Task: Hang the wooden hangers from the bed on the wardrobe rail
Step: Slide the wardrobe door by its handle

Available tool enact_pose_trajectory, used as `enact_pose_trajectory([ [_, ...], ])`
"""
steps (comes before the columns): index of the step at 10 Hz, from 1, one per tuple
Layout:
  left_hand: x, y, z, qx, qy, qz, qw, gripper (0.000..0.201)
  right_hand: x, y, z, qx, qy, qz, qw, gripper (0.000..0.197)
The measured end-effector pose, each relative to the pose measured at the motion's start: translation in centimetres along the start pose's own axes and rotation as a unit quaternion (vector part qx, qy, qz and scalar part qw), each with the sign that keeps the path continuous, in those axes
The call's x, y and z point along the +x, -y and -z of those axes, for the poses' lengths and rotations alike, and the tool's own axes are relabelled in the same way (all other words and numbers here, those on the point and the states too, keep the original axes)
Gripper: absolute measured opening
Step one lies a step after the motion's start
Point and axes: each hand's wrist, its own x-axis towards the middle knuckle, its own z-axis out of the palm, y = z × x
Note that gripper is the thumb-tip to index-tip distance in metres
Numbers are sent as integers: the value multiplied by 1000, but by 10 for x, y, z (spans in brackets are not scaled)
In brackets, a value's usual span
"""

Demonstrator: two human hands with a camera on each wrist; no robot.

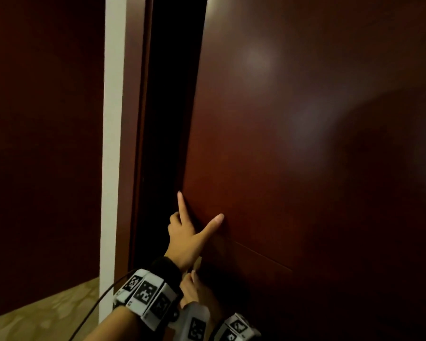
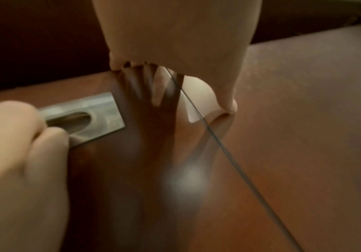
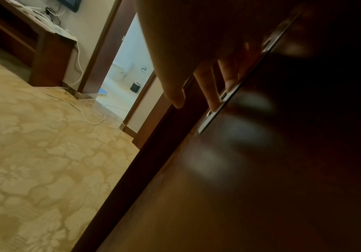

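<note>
The dark red-brown wardrobe door [image 1: 280,143] stands a little way open, with a black gap [image 1: 167,119] along its left edge. My left hand [image 1: 190,230] grips that edge: thumb pressed on the door face, index finger up along the edge, other fingers curled behind it. In the left wrist view my left hand [image 2: 175,42] hooks over the door edge. Just below, my right hand [image 1: 197,289] has its fingers [image 3: 214,95] hooked into the recessed metal handle [image 2: 102,116]. No hanger or rail shows; the inside is dark.
A white wall strip [image 1: 111,143] and a dark panel [image 1: 42,143] lie left of the gap. Patterned beige carpet [image 3: 46,153] runs to a wooden desk [image 3: 46,51] and a lit bathroom doorway [image 3: 127,76]. A white cable [image 3: 78,109] trails across the floor.
</note>
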Motion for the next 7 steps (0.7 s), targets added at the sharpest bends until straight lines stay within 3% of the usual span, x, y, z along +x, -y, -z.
enact_pose_trajectory([
  [1,-8,-2,-5,15,15,0,1000,123,-15,-12,75,84,47,0,995,47],
  [2,-20,-9,-12,26,33,4,999,121,-24,-23,111,57,209,-15,976,34],
  [3,-34,-18,-23,11,49,11,999,114,-52,-32,118,56,216,1,975,36],
  [5,-68,-28,-54,-16,78,-1,997,102,-99,-56,99,-20,260,148,954,39],
  [6,-86,-34,-72,-18,97,-5,995,104,-156,-89,90,13,92,-46,995,28],
  [7,-106,-41,-89,-28,127,-7,991,102,-171,-91,108,23,202,-22,979,34],
])
